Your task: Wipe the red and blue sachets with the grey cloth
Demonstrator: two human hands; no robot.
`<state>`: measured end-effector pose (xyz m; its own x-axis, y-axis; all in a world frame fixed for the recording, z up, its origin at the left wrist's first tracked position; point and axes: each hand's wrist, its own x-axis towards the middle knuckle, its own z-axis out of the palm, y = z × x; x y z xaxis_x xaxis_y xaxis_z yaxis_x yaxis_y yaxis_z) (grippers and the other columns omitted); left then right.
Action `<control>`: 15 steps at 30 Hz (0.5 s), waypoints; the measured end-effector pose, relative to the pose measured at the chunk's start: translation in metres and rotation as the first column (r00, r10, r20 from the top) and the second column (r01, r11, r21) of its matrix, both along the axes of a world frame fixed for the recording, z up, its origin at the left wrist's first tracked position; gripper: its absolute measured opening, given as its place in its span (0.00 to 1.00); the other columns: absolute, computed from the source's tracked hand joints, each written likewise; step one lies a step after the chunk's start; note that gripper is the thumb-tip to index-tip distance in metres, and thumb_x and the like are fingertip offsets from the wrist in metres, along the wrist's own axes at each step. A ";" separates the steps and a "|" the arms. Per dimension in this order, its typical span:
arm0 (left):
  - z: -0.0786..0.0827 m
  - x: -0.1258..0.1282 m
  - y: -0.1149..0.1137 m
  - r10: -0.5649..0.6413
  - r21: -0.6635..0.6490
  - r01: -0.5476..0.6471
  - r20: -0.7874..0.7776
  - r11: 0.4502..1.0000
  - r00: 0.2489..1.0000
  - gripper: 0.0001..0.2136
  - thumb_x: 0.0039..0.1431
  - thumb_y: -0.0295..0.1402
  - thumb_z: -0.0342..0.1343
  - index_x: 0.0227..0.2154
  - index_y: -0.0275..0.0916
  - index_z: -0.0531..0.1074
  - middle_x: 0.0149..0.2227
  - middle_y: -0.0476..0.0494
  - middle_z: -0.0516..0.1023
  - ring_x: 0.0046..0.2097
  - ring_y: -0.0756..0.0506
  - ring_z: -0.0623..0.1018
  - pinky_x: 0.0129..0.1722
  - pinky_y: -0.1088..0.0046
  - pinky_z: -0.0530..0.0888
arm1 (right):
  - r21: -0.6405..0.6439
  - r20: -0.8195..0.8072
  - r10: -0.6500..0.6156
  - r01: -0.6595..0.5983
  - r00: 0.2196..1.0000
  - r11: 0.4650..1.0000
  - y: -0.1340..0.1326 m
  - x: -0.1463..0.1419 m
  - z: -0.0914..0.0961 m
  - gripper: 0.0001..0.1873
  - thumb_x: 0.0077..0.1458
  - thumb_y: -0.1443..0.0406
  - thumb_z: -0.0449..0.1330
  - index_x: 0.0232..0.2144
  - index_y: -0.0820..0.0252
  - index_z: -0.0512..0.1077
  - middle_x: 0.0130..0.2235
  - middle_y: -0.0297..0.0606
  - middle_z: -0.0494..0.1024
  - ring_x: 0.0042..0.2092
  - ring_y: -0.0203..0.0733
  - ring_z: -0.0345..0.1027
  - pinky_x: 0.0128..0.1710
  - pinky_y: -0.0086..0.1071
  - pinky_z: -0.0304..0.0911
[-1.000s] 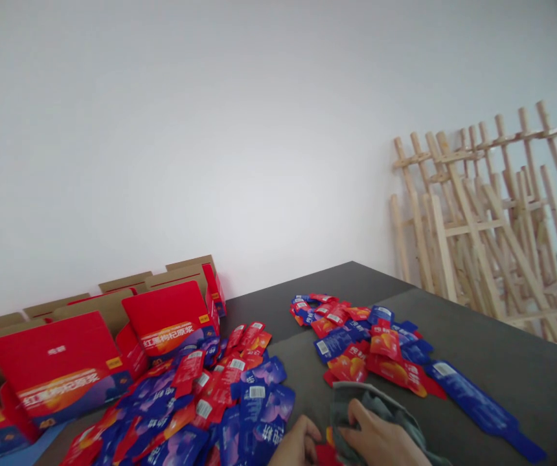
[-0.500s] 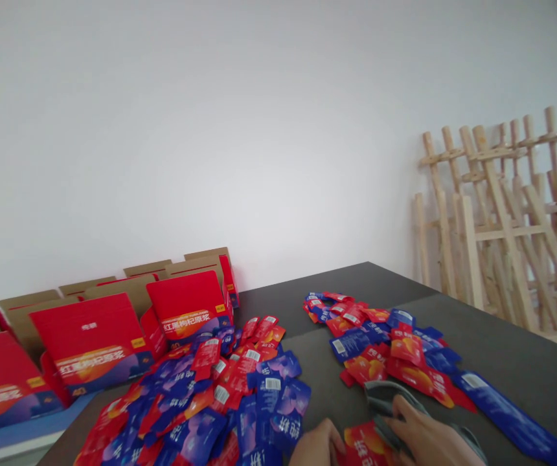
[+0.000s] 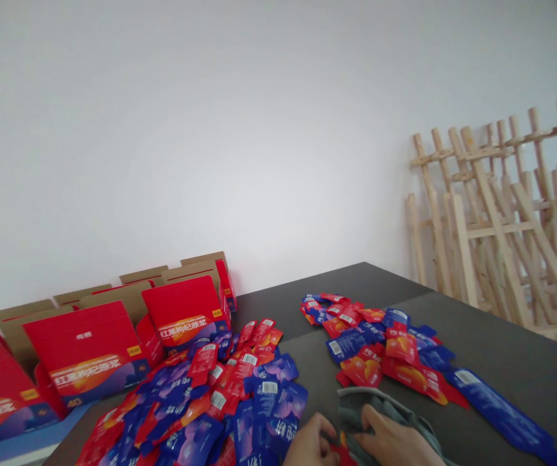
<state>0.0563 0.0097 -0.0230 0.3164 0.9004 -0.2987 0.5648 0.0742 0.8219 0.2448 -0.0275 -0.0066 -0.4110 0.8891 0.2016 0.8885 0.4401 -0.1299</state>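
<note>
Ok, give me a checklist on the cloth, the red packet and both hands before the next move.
1. Right hand on the grey cloth: ok, it presses the cloth.
2. Left hand at the red packet: ok, fingers touch it.
3. Packet fully in view: not ok, mostly covered by hands and cloth.
4. Grip firmness on the packet: cannot tell.
5. Left pile of packets apart from the right pile: ok, bare dark table between them.

Single head view, facing forward over table (image 3: 502,349), hands near bottom edge
</note>
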 end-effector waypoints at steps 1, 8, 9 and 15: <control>0.000 0.000 0.000 0.001 0.003 -0.001 0.004 1.000 1.000 0.12 0.48 0.24 0.57 0.35 0.41 0.64 0.16 0.63 0.59 0.21 0.52 0.67 0.26 0.78 0.60 | -0.018 -0.001 -0.029 0.029 1.000 0.999 -0.001 0.004 0.004 0.19 0.44 0.72 0.57 0.38 0.49 0.76 0.43 0.38 0.75 0.40 0.46 0.75 0.35 0.32 0.69; 0.004 0.000 -0.003 -0.003 0.027 0.003 0.015 1.000 1.000 0.12 0.47 0.26 0.59 0.33 0.42 0.64 0.17 0.62 0.60 0.22 0.53 0.67 0.26 0.78 0.60 | -0.033 0.099 -0.017 0.020 0.995 0.999 0.004 0.000 0.013 0.16 0.45 0.71 0.58 0.36 0.51 0.77 0.44 0.41 0.76 0.39 0.50 0.75 0.34 0.36 0.70; 0.004 0.001 -0.002 -0.004 0.036 0.004 0.005 0.999 1.000 0.12 0.47 0.26 0.59 0.33 0.42 0.64 0.17 0.62 0.60 0.22 0.53 0.66 0.26 0.79 0.59 | -0.007 0.119 0.012 -0.011 0.993 1.000 0.006 -0.005 0.011 0.15 0.45 0.70 0.59 0.36 0.50 0.77 0.43 0.41 0.76 0.38 0.50 0.75 0.32 0.36 0.70; -0.001 0.001 0.001 -0.016 0.035 0.017 -0.031 0.999 0.999 0.12 0.46 0.24 0.57 0.34 0.42 0.63 0.16 0.63 0.59 0.20 0.54 0.62 0.24 0.79 0.57 | 0.122 0.226 0.152 -0.183 0.962 0.975 0.013 -0.017 0.005 0.08 0.43 0.66 0.62 0.30 0.51 0.76 0.36 0.38 0.77 0.28 0.46 0.73 0.21 0.32 0.65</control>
<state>0.0576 0.0107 -0.0242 0.3225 0.9052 -0.2768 0.5906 0.0361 0.8062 0.2275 -0.0147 -0.0020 -0.5990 0.7726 0.2104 0.8004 0.5854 0.1289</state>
